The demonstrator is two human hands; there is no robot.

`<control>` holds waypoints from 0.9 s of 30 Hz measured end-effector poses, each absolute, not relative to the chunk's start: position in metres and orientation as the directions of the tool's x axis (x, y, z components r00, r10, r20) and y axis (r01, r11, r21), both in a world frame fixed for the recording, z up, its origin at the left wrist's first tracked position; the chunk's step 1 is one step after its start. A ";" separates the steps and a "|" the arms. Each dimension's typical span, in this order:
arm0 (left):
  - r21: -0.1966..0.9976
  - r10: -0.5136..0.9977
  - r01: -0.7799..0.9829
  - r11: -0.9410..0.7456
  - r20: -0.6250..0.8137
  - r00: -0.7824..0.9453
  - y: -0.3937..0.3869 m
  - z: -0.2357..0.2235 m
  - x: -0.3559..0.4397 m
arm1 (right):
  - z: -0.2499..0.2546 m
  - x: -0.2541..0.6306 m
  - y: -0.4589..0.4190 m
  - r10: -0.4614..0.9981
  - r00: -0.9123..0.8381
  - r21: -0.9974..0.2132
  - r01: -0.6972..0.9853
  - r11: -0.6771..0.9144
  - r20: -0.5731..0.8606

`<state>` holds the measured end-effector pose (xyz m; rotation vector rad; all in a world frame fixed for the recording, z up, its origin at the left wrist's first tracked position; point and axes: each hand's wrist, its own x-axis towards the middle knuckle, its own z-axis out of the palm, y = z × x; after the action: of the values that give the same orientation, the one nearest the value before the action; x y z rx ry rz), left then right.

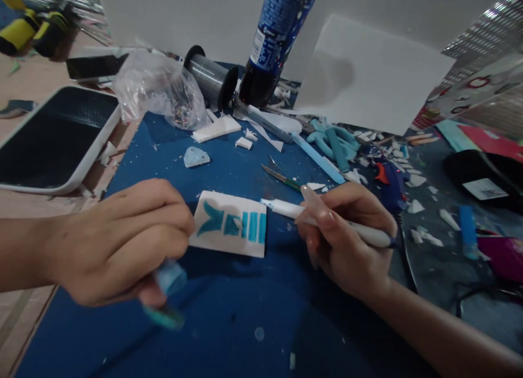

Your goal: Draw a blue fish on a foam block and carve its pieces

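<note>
A small white card [256, 248] with teal shapes and bars painted on it lies on the blue mat. My right hand [347, 239] is closed round a slim white pen-like tool [286, 208], whose pale blue-stained tip is by the card's upper right corner. Beside the card's left edge, my left hand [131, 242] is closed, its knuckles upward. Between its thumb and fingers shows a small light-blue piece [171, 278], blurred by motion, with a teal smear beneath it. I cannot make out its exact kind. A thin brush-like tool with a green handle [281, 177] lies behind the card.
Behind stand a dark bottle [281, 35], a wire spool [210, 75] and a clear plastic bag [159, 86]. A phone [57, 138] lies at left. Pliers [335, 141], a light-blue cutter-like tool [318, 157], a blue glue gun [390, 184] and white scraps lie around.
</note>
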<state>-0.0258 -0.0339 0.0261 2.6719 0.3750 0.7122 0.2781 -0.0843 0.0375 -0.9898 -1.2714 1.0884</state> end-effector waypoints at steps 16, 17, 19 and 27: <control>0.243 0.114 0.014 -0.970 0.404 0.908 -0.027 0.024 -0.008 | 0.041 0.276 -0.090 0.950 -0.258 -0.978 0.067 0.200 0.176; 0.253 0.106 0.003 -0.968 0.393 0.913 -0.026 0.023 -0.007 | 0.041 0.276 -0.090 0.950 -0.267 -0.978 0.082 0.191 0.163; 0.280 0.105 -0.007 -0.960 0.384 0.917 -0.025 0.022 -0.006 | 0.041 0.276 -0.089 0.951 -0.272 -0.979 0.096 0.182 0.150; 0.349 0.125 -0.007 -0.937 0.355 0.926 -0.024 0.022 -0.004 | 0.039 0.278 -0.089 0.946 -0.290 -0.974 0.128 0.190 0.146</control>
<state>-0.0043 -0.0243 0.0223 2.7373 0.0862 0.5368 0.2778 -0.0891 0.0392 -1.0432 -1.6081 1.2019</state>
